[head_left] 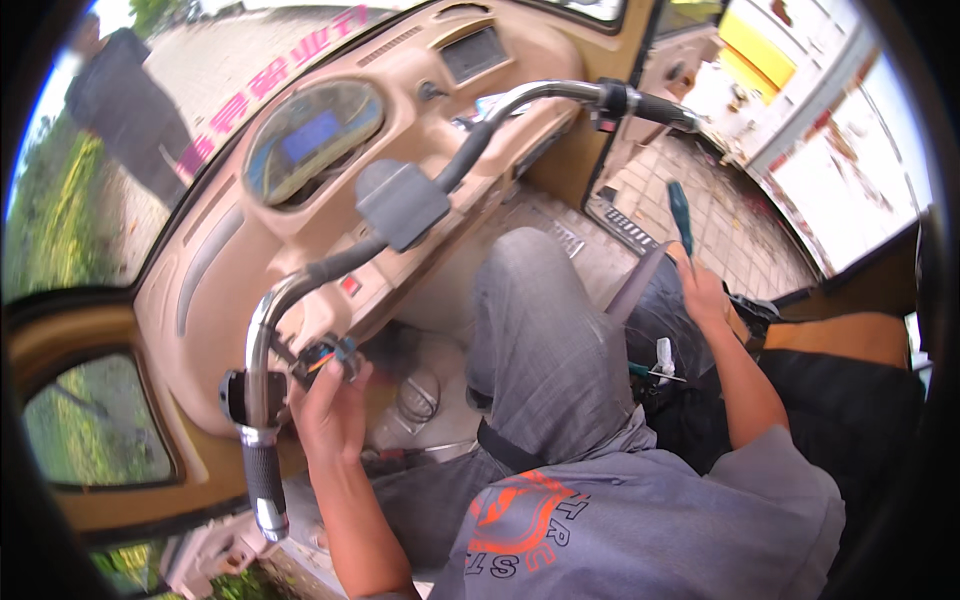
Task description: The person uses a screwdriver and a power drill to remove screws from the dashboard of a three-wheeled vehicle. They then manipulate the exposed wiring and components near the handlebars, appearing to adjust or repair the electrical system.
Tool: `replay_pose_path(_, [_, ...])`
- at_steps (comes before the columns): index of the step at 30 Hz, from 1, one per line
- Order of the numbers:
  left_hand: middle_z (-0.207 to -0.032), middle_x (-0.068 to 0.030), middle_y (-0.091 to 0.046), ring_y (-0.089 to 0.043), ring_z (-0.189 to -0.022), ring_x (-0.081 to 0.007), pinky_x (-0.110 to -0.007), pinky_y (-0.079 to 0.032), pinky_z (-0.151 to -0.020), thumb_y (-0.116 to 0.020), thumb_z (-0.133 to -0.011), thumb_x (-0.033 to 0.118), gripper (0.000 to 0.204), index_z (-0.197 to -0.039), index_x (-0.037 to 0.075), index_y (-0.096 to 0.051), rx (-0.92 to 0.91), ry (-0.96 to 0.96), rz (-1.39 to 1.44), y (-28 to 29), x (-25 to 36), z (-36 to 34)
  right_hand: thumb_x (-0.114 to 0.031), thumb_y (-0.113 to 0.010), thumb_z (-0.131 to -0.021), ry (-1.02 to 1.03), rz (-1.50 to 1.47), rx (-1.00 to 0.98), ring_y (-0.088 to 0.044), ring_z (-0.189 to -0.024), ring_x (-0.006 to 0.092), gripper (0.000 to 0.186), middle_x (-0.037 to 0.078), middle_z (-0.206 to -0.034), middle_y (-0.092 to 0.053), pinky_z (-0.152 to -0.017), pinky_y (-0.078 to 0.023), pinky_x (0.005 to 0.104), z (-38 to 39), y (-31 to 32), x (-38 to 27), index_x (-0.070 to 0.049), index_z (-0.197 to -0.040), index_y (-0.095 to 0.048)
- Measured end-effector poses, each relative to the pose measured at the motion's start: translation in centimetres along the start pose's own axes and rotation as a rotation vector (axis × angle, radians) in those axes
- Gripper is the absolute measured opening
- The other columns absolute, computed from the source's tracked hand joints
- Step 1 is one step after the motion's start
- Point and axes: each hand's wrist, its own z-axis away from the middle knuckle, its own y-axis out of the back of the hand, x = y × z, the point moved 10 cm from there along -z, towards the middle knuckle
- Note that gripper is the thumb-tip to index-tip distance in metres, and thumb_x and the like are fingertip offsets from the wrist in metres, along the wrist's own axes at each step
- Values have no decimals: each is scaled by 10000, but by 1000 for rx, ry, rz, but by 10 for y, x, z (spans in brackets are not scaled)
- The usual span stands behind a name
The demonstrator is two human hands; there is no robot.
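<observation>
My left hand (335, 400) is closed around a small dark handlebar switch housing (318, 358) with blue and orange showing on it, perhaps wires. It sits beside the left end of the chrome handlebar (262, 345), just below the dashboard. A black clamp-like part (238, 398) is on the bar above the left rubber grip (264, 480). Out to the right, over the seat side, my right hand (703, 290) grips a screwdriver (680, 212) with a dark green handle pointing up. The screwdriver's tip cannot be made out.
A dashboard (210, 330) with an instrument display (310, 140) spans the front of the cab. On the dark seat lies a thin tool (660, 375) beside a small white piece (664, 352). The right door opening shows paving (740, 220). Beyond the windshield stands a person (135, 110).
</observation>
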Motion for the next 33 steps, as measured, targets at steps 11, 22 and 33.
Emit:
replay_pose_path(11, [-1056, -122, -687, -692, -953, -251, -425, -587, -865, -708, -870, 54, 429, -1269, 29, -551, -25, -44, -29, -4, 9, 5, -456, -626, -915, -297, 408, -645, -669, -956, 455, 502, 270, -925, -701, -875, -515, 501, 91, -48, 122, 36, -924, -727])
replay_pose_path(22, [-1032, -146, -682, -702, -916, -275, -439, -607, -847, -701, -849, 15, 469, -1281, 3, -519, -23, -12, -47, -5, 5, 2, -377, -713, -850, 134, 142, -426, -645, -818, 400, 404, 219, -778, -655, -754, -499, 467, -29, -1, -96, 22, -798, -665])
replay_pose_path(33, [-1030, -117, -675, -690, -932, -258, -421, -576, -871, -738, -835, 67, 569, -1345, 15, -491, 63, -29, -79, -7, 7, 8, -309, -773, -816, 1006, -430, 66, -558, -1199, 340, 569, 135, -1259, -621, -1038, -441, 427, -160, -4, -538, -54, -1287, -585])
